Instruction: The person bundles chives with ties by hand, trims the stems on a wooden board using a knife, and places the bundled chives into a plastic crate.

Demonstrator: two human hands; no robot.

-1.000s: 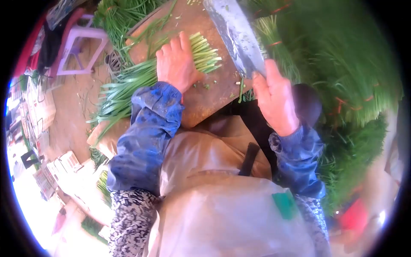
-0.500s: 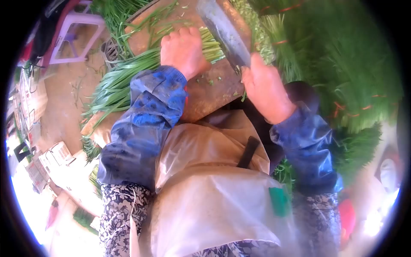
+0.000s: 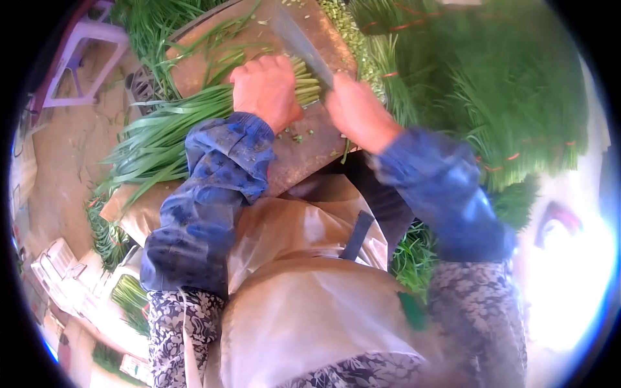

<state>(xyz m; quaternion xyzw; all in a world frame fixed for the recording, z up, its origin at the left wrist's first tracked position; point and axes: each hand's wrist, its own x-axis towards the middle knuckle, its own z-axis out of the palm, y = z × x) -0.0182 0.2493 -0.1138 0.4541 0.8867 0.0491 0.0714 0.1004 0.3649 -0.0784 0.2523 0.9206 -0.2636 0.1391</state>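
A bunch of garlic chives (image 3: 174, 126) lies across a worn wooden chopping board (image 3: 304, 152), leaves trailing to the left and pale cut ends to the right. My left hand (image 3: 265, 90) is closed over the bunch near those ends, pressing it on the board. In my right hand (image 3: 359, 110) is the handle of a cleaver (image 3: 301, 45), its wide metal blade angled toward the far side, at the stem ends. The handle is mostly covered by my fingers. Small green cut bits lie on the board beside the stems.
Chopped stem pieces (image 3: 339, 16) are heaped past the board's right edge. Many tied green bunches (image 3: 517, 97) fill the right side. More loose greens (image 3: 155, 32) lie at the far left, near a pale purple stool (image 3: 90, 61). An apron (image 3: 310, 297) covers my lap.
My right hand has brought the cleaver leftward, closer to my left hand and the stem ends. The blade now shows more edge-on. My left hand stays on the bunch; the whole view has shifted slightly.
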